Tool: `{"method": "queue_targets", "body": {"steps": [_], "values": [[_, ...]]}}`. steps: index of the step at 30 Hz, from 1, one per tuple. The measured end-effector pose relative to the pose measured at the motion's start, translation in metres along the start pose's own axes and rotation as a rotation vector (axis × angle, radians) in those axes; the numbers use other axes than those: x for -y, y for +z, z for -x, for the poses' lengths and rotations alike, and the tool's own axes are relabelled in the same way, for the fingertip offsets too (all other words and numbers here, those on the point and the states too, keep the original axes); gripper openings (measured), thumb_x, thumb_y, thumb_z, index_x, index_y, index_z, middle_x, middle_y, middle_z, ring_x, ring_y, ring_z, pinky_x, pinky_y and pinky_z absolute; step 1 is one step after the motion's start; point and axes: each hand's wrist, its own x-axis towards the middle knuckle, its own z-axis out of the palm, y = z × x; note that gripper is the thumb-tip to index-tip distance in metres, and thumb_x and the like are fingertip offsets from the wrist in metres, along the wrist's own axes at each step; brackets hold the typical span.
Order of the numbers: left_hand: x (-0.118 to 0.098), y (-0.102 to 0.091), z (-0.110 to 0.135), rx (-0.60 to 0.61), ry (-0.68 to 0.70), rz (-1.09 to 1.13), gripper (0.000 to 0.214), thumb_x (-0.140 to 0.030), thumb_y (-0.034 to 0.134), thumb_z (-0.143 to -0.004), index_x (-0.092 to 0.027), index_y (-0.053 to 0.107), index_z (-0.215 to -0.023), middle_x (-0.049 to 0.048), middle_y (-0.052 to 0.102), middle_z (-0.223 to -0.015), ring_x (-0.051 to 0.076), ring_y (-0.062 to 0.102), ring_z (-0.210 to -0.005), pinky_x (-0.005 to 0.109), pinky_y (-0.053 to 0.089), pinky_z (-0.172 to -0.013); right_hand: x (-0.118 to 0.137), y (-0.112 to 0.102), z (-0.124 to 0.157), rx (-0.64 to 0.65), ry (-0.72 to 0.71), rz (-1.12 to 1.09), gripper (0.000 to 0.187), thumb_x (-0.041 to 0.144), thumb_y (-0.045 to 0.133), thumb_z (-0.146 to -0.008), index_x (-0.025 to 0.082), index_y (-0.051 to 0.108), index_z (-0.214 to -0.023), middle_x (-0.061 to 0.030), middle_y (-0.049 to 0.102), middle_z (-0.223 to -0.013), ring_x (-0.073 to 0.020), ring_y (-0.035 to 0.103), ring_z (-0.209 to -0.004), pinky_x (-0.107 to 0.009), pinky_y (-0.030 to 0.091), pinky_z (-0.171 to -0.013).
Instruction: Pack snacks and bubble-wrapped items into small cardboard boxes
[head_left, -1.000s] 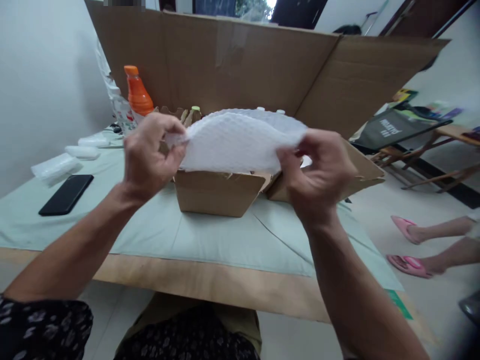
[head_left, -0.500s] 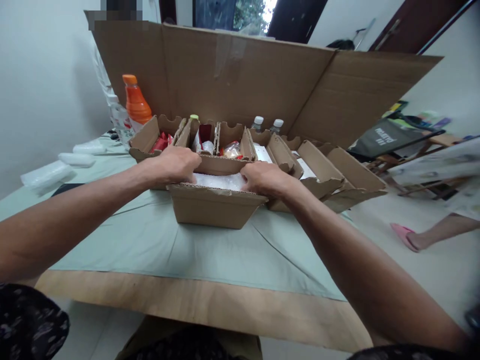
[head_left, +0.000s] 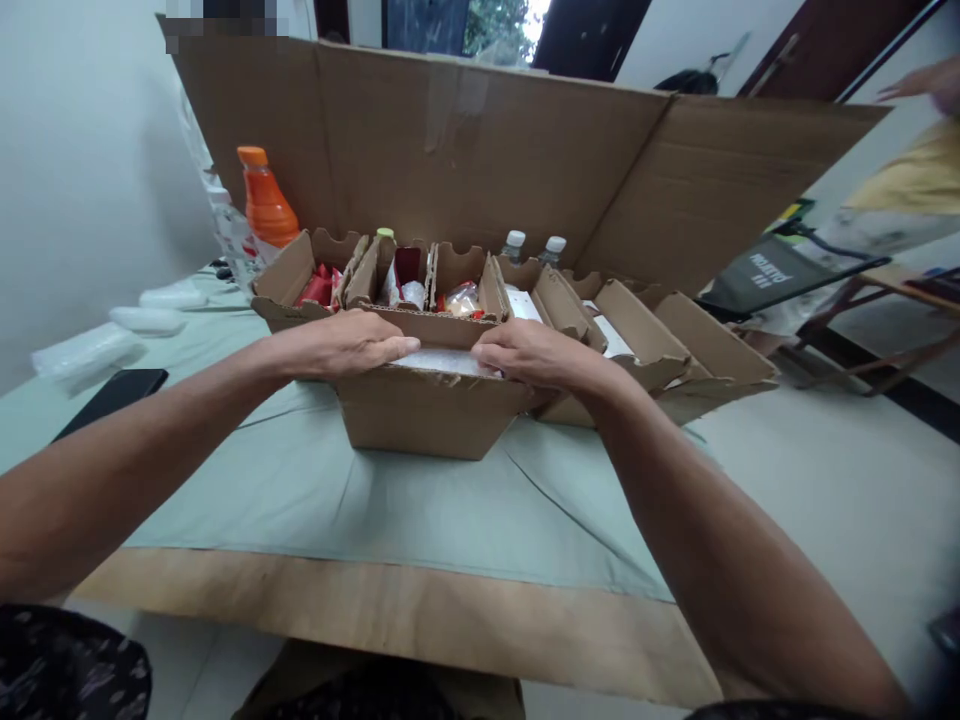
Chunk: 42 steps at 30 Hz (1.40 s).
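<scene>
- White bubble wrap (head_left: pixel 444 360) is already inside the front cardboard box (head_left: pixel 418 422).
- Left hand (head_left: pixel 346 343) and right hand (head_left: pixel 534 354) rest on it; grasp unclear.
- Clear plastic bundles (head_left: pixel 86 354) lie outside.

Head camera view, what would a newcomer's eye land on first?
Probably the bright orange bottle, standing at the left before the tall cardboard panel. Next, the left hand and right hand at the near cardboard box in the middle, with white wrap showing between them.
</scene>
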Motion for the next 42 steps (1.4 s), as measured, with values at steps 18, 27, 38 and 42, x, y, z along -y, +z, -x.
{"method": "queue_targets", "body": {"steps": [18,27,38,42], "values": [[0.014,0.101,0.075,-0.658,-0.180,0.403,0.049,-0.043,0.051,-0.103,-0.020,0.059,-0.144,0.0093,0.060,-0.149,0.028,0.053,-0.140,0.046,0.036,-0.124,-0.022,0.111,0.066,-0.564,0.120,-0.337,0.068,0.061,0.047,-0.098,0.020,0.045,-0.152,-0.0160,0.053,-0.153,-0.0336,0.048,-0.142,-0.059,0.035,-0.119],[0.046,0.118,0.074,-0.605,-0.233,0.703,0.062,-0.054,0.060,-0.096,-0.024,0.053,-0.150,0.0072,0.044,-0.163,0.033,0.031,-0.155,0.053,0.017,-0.131,-0.023,0.115,0.056,-0.504,0.137,-0.582,0.085,0.072,0.050,-0.092,0.023,0.035,-0.160,-0.0113,0.038,-0.166,-0.0337,0.034,-0.153,-0.059,0.025,-0.126],[-0.012,0.135,0.142,-0.665,-0.262,0.696,0.060,-0.048,0.059,-0.098,-0.034,0.046,-0.155,0.0002,0.032,-0.170,0.031,0.022,-0.159,0.055,0.010,-0.132,0.009,0.145,0.123,-0.649,0.104,-0.704,0.077,0.061,0.056,-0.096,0.030,0.030,-0.162,-0.0073,0.033,-0.169,-0.0329,0.029,-0.156,-0.061,0.025,-0.127],[-0.034,0.133,0.204,-0.733,-0.372,0.664,0.064,-0.053,0.055,-0.097,-0.041,0.038,-0.158,-0.0044,0.033,-0.169,0.033,0.025,-0.158,0.056,0.019,-0.132,0.047,0.161,0.155,-0.662,0.054,-0.725,0.073,0.057,0.054,-0.099,0.035,0.026,-0.163,-0.0041,0.032,-0.170,-0.0322,0.031,-0.155,-0.059,0.035,-0.123]]}}
